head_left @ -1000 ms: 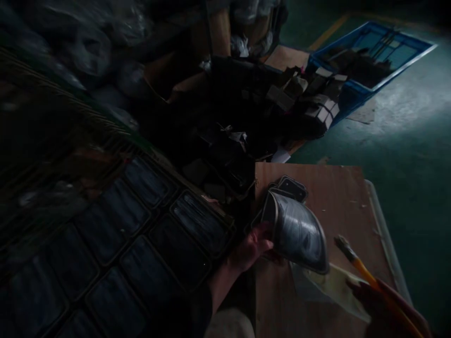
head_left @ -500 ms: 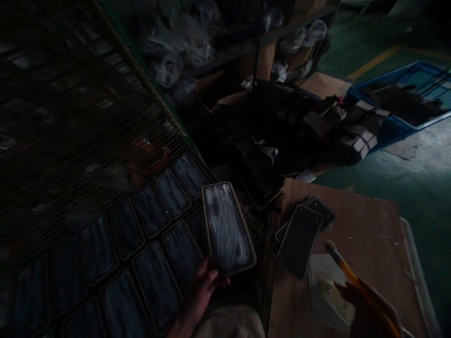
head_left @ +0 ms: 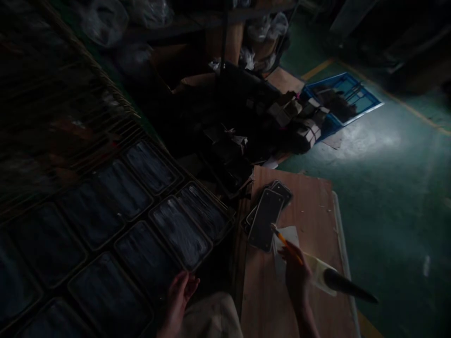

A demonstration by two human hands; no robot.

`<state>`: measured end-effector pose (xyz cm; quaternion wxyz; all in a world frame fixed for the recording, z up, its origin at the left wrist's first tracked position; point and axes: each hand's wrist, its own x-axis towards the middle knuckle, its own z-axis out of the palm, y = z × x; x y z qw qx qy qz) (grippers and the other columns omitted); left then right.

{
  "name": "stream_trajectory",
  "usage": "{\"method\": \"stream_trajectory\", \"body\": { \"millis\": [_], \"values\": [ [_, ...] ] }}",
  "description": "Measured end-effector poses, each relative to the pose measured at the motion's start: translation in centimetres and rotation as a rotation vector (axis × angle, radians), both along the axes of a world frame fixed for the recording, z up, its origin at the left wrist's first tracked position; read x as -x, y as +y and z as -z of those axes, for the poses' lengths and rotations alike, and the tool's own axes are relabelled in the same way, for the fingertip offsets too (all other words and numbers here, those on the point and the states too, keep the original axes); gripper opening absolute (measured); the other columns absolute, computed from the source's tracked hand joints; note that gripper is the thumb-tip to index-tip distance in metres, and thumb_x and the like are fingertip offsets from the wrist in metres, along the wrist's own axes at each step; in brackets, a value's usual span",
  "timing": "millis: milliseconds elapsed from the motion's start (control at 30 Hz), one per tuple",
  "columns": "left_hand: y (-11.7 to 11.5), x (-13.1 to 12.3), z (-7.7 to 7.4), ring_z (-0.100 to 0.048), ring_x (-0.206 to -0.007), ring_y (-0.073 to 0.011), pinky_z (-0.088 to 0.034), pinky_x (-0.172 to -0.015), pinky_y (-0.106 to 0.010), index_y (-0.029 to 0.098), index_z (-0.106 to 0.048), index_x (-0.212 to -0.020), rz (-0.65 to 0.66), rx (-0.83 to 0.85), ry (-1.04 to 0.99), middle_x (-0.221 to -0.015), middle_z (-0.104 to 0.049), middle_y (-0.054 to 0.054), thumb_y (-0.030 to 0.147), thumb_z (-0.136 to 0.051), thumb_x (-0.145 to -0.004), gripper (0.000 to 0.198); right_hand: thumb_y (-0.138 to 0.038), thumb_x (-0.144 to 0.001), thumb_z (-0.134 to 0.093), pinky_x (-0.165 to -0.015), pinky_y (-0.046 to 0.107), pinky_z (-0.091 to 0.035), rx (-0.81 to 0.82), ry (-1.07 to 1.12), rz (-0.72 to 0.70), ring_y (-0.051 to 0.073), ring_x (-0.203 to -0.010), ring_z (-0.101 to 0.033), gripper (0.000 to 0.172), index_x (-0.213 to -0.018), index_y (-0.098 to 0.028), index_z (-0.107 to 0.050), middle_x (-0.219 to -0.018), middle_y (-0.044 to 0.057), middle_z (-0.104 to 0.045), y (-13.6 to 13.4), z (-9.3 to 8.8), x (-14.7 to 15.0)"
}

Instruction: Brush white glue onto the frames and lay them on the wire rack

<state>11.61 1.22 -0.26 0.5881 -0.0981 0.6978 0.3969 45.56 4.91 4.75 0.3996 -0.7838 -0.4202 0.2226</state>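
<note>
My left hand (head_left: 181,291), its fingers loosely curled and partly apart, is at the near corner of a dark rectangular panel (head_left: 180,232) streaked with a whitish coating. That panel lies on the wire rack beside other coated panels (head_left: 150,166); whether my fingertips still touch it is hard to see. In my right hand (head_left: 296,270) is a paintbrush (head_left: 287,243) with an orange handle. Its bristle tip is over the lower right edge of a bare dark panel (head_left: 267,218), the top one of a small stack on the wooden board. Under the brush lies a pale sheet (head_left: 291,233).
The wooden board (head_left: 313,197) is at my right. On it, a pale object with a dark tapered end (head_left: 347,284) lies beside my right hand. Behind are dark bundles (head_left: 229,148), a blue crate (head_left: 345,98) and shelves with plastic bags (head_left: 262,28). Green floor (head_left: 394,188) extends rightward.
My left hand has lowered the coated panel from above the rack onto it. My right hand has brought the brush to the bare stacked panel. The view has shifted right.
</note>
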Motion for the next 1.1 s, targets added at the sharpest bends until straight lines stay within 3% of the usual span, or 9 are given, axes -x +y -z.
{"method": "stream_trajectory", "body": {
  "millis": [100, 233, 333, 467, 533, 633, 833, 1100],
  "values": [
    [-2.2, -1.2, 0.9, -0.071, -0.059, -0.0191, -0.056, -0.054, -0.025, 0.017, -0.057, -0.081, 0.128, 0.09, -0.038, -0.061, -0.069, -0.001, 0.022, -0.082, -0.064, 0.03, -0.038, -0.091, -0.047, -0.066, 0.03, -0.053, 0.062, -0.042, -0.089, 0.018, -0.077, -0.067, 0.033, -0.114, -0.019, -0.061, -0.095, 0.007, -0.069, 1.2, 1.8, -2.2],
    [-3.5, -6.4, 3.2, -0.061, -0.041, -0.0148, -0.043, -0.038, -0.02, 0.017, -0.059, -0.075, 0.472, 0.069, -0.165, -0.048, -0.061, 0.003, 0.053, -0.086, -0.048, 0.052, -0.037, -0.094, -0.043, -0.066, 0.028, -0.049, 0.068, -0.192, -0.178, 0.018, -0.079, -0.064, 0.031, -0.111, -0.021, -0.063, -0.098, 0.008, -0.067, 4.7, 3.4, -5.2],
    [-0.5, -11.8, 5.1, -0.065, -0.047, -0.0164, -0.048, -0.044, -0.023, 0.016, -0.059, -0.082, 0.61, 0.003, -0.248, -0.057, -0.064, 0.001, 0.061, -0.082, -0.048, 0.061, -0.036, -0.095, -0.042, -0.061, 0.025, -0.043, 0.08, -0.343, -0.218, 0.016, -0.073, -0.061, 0.031, -0.108, -0.021, -0.065, -0.097, 0.007, -0.066, 7.7, 4.4, -7.3],
    [6.3, -17.9, 7.2, -0.066, -0.05, -0.0167, -0.053, -0.05, -0.027, 0.015, -0.053, -0.09, 0.659, 0.073, -0.203, -0.062, -0.064, 0.001, 0.042, -0.086, -0.057, 0.053, -0.034, -0.096, -0.042, -0.051, 0.022, -0.032, 0.121, -0.512, -0.232, 0.012, -0.062, -0.056, 0.03, -0.109, -0.022, -0.066, -0.092, 0.004, -0.064, 10.8, 6.3, -9.6],
    [8.6, -19.7, 8.2, -0.064, -0.046, -0.0155, -0.053, -0.048, -0.026, 0.016, -0.05, -0.085, 0.665, 0.117, -0.163, -0.056, -0.06, 0.004, 0.035, -0.082, -0.065, 0.043, -0.033, -0.097, -0.041, -0.05, 0.022, -0.029, 0.13, -0.577, -0.249, 0.011, -0.062, -0.055, 0.029, -0.109, -0.023, -0.066, -0.093, 0.004, -0.064, 11.7, 7.3, -10.3],
    [9.5, -21.1, 9.2, -0.065, -0.045, -0.0153, -0.053, -0.048, -0.024, 0.016, -0.048, -0.073, 0.695, 0.132, -0.194, -0.051, -0.06, 0.001, 0.036, -0.078, -0.072, 0.036, -0.03, -0.098, -0.04, -0.052, 0.023, -0.029, 0.159, -0.606, -0.283, 0.012, -0.065, -0.056, 0.029, -0.111, -0.023, -0.064, -0.095, 0.004, -0.064, 12.2, 8.8, -10.9],
    [8.4, -21.3, 9.4, -0.068, -0.05, -0.0175, -0.055, -0.051, -0.024, 0.016, -0.049, -0.064, 0.629, 0.079, -0.254, -0.053, -0.067, -0.005, 0.038, -0.077, -0.072, 0.037, -0.026, -0.098, -0.039, -0.058, 0.025, -0.032, 0.284, -0.623, -0.366, 0.015, -0.068, -0.057, 0.026, -0.109, -0.023, -0.062, -0.094, 0.004, -0.065, 9.0, 9.9, -10.2],
    [8.7, -21.6, 9.0, -0.068, -0.05, -0.0171, -0.056, -0.053, -0.024, 0.017, -0.046, -0.066, 0.582, 0.076, -0.266, -0.052, -0.067, -0.004, 0.028, -0.072, -0.079, 0.031, -0.012, -0.094, -0.039, -0.067, 0.025, -0.039, 0.469, -0.419, -0.565, 0.016, -0.077, -0.06, 0.03, -0.113, -0.025, -0.058, -0.096, 0.003, -0.065, 0.0, 6.4, -5.7]
  ]
}}
